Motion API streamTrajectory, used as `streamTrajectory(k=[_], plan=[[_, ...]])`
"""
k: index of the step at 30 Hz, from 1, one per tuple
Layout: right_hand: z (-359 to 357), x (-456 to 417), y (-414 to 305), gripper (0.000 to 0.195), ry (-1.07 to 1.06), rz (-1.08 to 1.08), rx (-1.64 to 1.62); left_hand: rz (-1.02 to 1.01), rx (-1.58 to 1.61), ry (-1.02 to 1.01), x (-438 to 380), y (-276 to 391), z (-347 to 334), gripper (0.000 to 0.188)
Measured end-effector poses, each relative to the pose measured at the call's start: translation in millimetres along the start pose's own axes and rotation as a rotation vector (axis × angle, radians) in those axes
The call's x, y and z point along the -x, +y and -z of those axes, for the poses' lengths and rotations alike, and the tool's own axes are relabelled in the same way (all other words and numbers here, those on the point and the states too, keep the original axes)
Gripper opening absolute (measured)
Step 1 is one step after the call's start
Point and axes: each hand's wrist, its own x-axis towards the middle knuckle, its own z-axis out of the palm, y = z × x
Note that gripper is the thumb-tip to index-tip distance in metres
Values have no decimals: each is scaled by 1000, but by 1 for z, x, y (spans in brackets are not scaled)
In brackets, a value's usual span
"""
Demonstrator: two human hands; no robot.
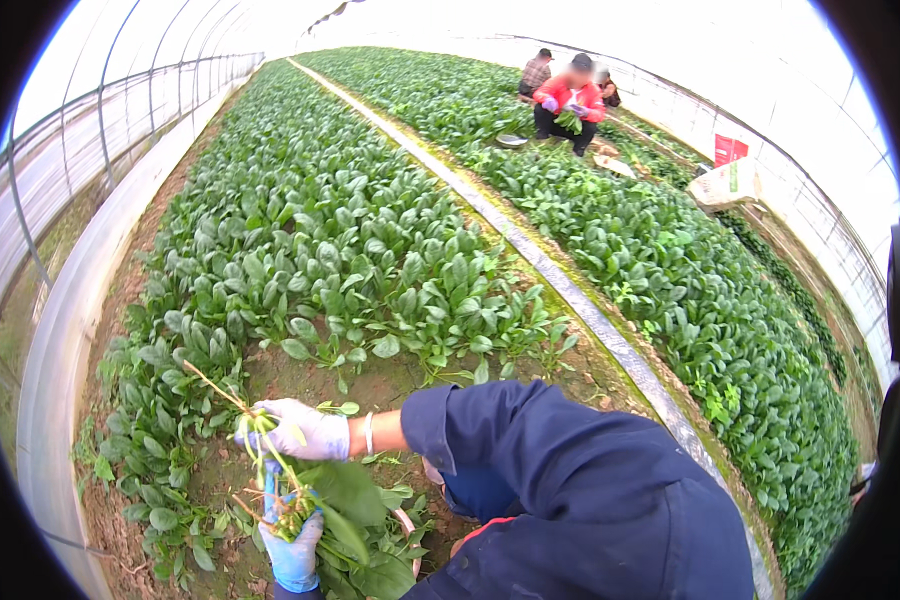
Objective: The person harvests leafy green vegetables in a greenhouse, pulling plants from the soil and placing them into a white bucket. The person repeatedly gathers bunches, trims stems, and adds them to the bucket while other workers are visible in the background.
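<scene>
My left hand (292, 551), in a blue glove, grips a bunch of leafy greens that looks like spinach (352, 499). The pinkish root ends of the bunch point left, and its broad leaves spread to the right. Just above it, my right hand (300, 429), in a pale lavender glove with a white band at the wrist, pinches a spinach plant (259, 435) near its base. That plant's long thin root (214, 386) sticks out to the upper left. Its stems hang down against the bunch. My right fingertips are partly hidden by the stems.
Dense rows of greens (330, 247) grow ahead, beyond bare soil (360, 386). A pale strip (525, 262) divides the beds. Plastic greenhouse sheeting (60, 382) borders the left. A person in a red jacket (581, 97) crouches with greens near others. A white sack (727, 184) stands right.
</scene>
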Motion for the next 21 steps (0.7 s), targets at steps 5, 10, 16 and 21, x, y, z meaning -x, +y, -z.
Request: streamTrajectory(k=[5, 10, 16, 21], plan=[[-65, 13, -10, 10, 87, -65, -301, -48, -34, -55, 4, -20, 15, 42], [-71, 7, -6, 15, 3, -142, -214, 23, 77, -32, 15, -25, 38, 47], [-47, -10, -2, 27, -4, -68, -362, -186, -326, -35, 6, -34, 70, 40], [-44, -12, 8, 31, -120, -66, -254, -114, -484, -37, 5, -39, 79, 56]])
